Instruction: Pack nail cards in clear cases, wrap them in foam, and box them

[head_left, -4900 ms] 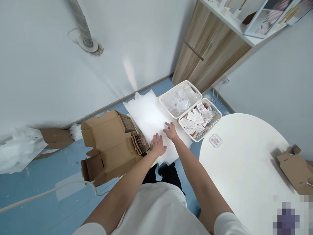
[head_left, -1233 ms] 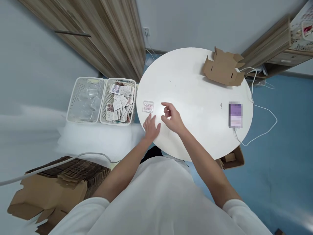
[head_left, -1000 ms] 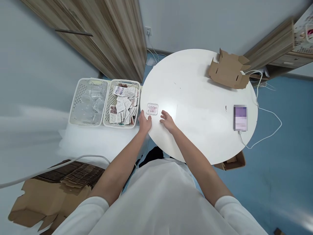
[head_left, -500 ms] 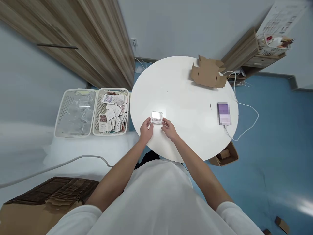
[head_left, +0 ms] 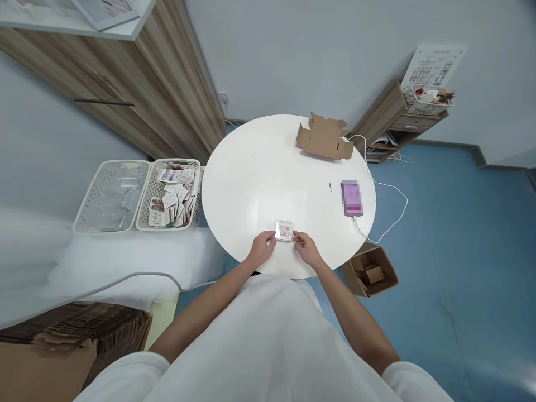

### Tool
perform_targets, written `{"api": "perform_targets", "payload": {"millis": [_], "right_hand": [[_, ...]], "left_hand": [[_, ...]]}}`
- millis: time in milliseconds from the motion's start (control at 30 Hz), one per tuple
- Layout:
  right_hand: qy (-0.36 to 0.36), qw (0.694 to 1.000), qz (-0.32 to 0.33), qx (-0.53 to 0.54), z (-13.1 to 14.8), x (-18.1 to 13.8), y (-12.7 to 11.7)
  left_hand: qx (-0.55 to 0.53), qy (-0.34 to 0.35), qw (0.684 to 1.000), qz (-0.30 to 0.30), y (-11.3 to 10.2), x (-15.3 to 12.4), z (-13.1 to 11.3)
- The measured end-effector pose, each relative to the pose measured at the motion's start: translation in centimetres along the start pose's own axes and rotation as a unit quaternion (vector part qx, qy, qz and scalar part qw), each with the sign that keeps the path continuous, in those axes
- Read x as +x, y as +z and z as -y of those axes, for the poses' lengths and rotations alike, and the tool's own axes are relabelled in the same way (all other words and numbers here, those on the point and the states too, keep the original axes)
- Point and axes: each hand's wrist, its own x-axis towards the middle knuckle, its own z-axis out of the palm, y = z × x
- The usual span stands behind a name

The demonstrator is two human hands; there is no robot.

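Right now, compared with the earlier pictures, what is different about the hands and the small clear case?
The clear case has moved rightward across the white table and nearer to the person. The left hand and right hand, earlier over the white sheets, now hold it from both sides. The unfolded cardboard and purple device stayed in place.

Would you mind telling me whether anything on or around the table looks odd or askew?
A dark mark on the right of the table stands out against the white; I cannot tell whether it is dirt or damage. The cards in the basket lie jumbled. The case between the left hand and right hand looks straight.
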Motion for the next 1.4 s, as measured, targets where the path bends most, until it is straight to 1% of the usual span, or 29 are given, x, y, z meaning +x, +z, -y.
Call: {"api": "perform_targets", "payload": {"millis": [100, 167, 300, 367, 433, 467, 500, 600, 700, 867, 967, 1067, 1133, 1200, 1267, 1333, 1400], "right_hand": [[-0.025, 0.999, 0.023, -0.011, -1.1, -0.3, -0.1], [-0.041, 0.998, 0.041, -0.036, -1.7, -0.4, -0.1], [-0.066, 0.986, 0.071, -0.136, -2.5, -0.6, 0.1], [-0.084, 0.974, 0.065, -0.201, -2.5, -0.7, 0.1], [-0.113, 0.955, 0.041, -0.271, -2.4, -0.7, 0.2], [-0.129, 0.943, 0.027, -0.307, -2.3, -0.6, 0.3], [-0.146, 0.929, 0.017, -0.34, -2.1, -0.5, 0.4], [-0.183, 0.886, 0.005, -0.426, -1.8, -0.1, 0.8], [-0.211, 0.855, 0.006, -0.473, -1.7, 0.5, 1.1], [-0.263, 0.82, 0.013, -0.509, -2.5, 0.4, 1.5], [-0.286, 0.788, 0.008, -0.545, -3.1, -0.2, 1.9], [-0.284, 0.757, 0.006, -0.589, -3.2, -0.2, 1.9], [-0.28, 0.744, 0.009, -0.607, -3.2, 0.0, 1.8], [-0.28, 0.739, 0.009, -0.613, -3.1, 0.2, 1.7], [-0.277, 0.743, 0.001, -0.609, -3.1, 0.2, 1.7], [-0.269, 0.758, -0.011, -0.594, -3.2, -0.1, 1.9], [-0.263, 0.783, -0.021, -0.563, -3.3, -0.5, 2.1]], "left_hand": [[0.024, -0.011, 0.999, -0.018, 0.8, -0.9, 0.5], [0.042, -0.015, 0.998, -0.033, 1.3, -1.5, 0.9], [0.11, 0.0, 0.993, -0.043, 2.1, -2.4, 1.5], [0.16, 0.022, 0.985, -0.053, 2.1, -2.6, 1.6], [0.212, 0.052, 0.974, -0.06, 1.9, -2.6, 1.6], [0.238, 0.068, 0.967, -0.055, 1.7, -2.5, 1.6], [0.264, 0.084, 0.96, -0.041, 1.5, -2.4, 1.6], [0.328, 0.116, 0.937, 0.028, 0.8, -2.0, 1.5], [0.363, 0.127, 0.921, 0.069, 0.4, -1.7, 1.4], [0.369, 0.139, 0.915, 0.081, 0.4, -2.1, 1.8], [0.367, 0.144, 0.916, 0.078, 0.5, -2.6, 2.1], [0.366, 0.147, 0.916, 0.072, 0.3, -2.7, 2.2], [0.364, 0.146, 0.917, 0.072, 0.2, -2.4, 2.1], [0.365, 0.144, 0.917, 0.073, 0.0, -2.1, 1.9], [0.37, 0.145, 0.915, 0.07, 0.0, -1.9, 1.8], [0.379, 0.149, 0.911, 0.065, 0.0, -1.8, 1.8], [0.393, 0.159, 0.904, 0.064, 0.1, -1.7, 1.9]]}}
